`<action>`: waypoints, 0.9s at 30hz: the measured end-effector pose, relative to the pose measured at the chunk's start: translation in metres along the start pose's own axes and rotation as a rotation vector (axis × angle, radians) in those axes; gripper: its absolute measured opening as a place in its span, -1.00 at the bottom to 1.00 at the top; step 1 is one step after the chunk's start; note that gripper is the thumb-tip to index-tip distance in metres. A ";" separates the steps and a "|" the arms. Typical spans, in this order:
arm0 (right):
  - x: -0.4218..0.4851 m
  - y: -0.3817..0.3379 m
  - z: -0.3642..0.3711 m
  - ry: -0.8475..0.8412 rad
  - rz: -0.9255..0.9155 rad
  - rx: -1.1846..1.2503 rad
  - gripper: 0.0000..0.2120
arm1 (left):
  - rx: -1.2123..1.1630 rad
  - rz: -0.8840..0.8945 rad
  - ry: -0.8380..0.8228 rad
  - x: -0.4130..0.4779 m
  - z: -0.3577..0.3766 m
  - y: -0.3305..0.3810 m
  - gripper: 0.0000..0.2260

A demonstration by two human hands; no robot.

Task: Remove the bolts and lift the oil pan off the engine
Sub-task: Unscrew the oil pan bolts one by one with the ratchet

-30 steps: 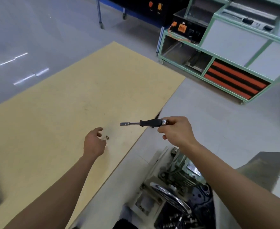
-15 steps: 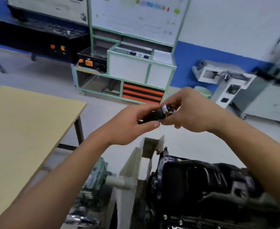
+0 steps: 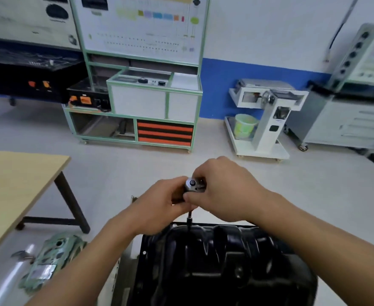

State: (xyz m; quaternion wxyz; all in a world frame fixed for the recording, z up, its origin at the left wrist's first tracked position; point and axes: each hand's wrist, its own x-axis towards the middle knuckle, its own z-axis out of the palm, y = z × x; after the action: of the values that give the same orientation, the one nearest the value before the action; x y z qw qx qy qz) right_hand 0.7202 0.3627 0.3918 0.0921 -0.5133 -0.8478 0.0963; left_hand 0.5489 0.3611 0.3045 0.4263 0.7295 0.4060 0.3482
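1. The black oil pan [image 3: 214, 261] lies directly below both hands, ribbed side up. Its flat flange runs along the edge under the left forearm.
2. A socket driver [image 3: 191, 184] stands nearly upright between the two hands, its silver end cap facing the camera. Its thin shaft drops from under the hands to the far rim of the oil pan. Whether the tip sits on a bolt cannot be told.
3. The left hand [image 3: 161, 202] holds the driver's handle from the left, with the fingers curled around it.
4. The right hand [image 3: 223, 195] grips the upper end of the handle from the right. Its fingers wrap beside the cap, and its thumb touches the left hand.
5. Below and left of the left hand, a pale green housing [image 3: 49, 261] sits beside the oil pan.
6. Further left stands a desk [image 3: 16, 184] with a light wooden top and dark legs.
7. Beyond the hands, across the floor, is a green-framed cabinet [image 3: 142, 96] with orange-and-black drawers. To its right, beyond the right hand, a white cart [image 3: 267, 120] carries a green bucket [image 3: 245, 127].
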 end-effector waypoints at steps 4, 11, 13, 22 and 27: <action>0.006 0.001 0.011 0.035 -0.024 0.074 -0.63 | 0.026 0.000 0.046 -0.006 -0.003 -0.010 -0.87; 0.011 -0.003 0.022 0.001 -0.012 0.102 -0.74 | 0.055 -0.019 0.116 -0.015 0.000 -0.016 -0.84; 0.011 -0.003 0.022 0.003 -0.012 0.105 -0.72 | 0.068 -0.012 0.138 -0.016 0.001 -0.018 -0.87; 0.001 0.004 0.016 -0.077 -0.102 0.148 -0.82 | 0.127 0.016 0.225 -0.026 0.010 -0.022 -0.84; -0.024 0.041 -0.004 -0.041 -0.124 0.176 -0.79 | 0.112 -0.021 0.389 -0.025 0.017 -0.023 -0.86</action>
State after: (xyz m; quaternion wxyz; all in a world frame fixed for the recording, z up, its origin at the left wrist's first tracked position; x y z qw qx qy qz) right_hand 0.7677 0.3604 0.3841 0.1254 -0.4478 -0.8678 0.1750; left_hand 0.5462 0.3404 0.2734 0.3022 0.6667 0.5070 0.4551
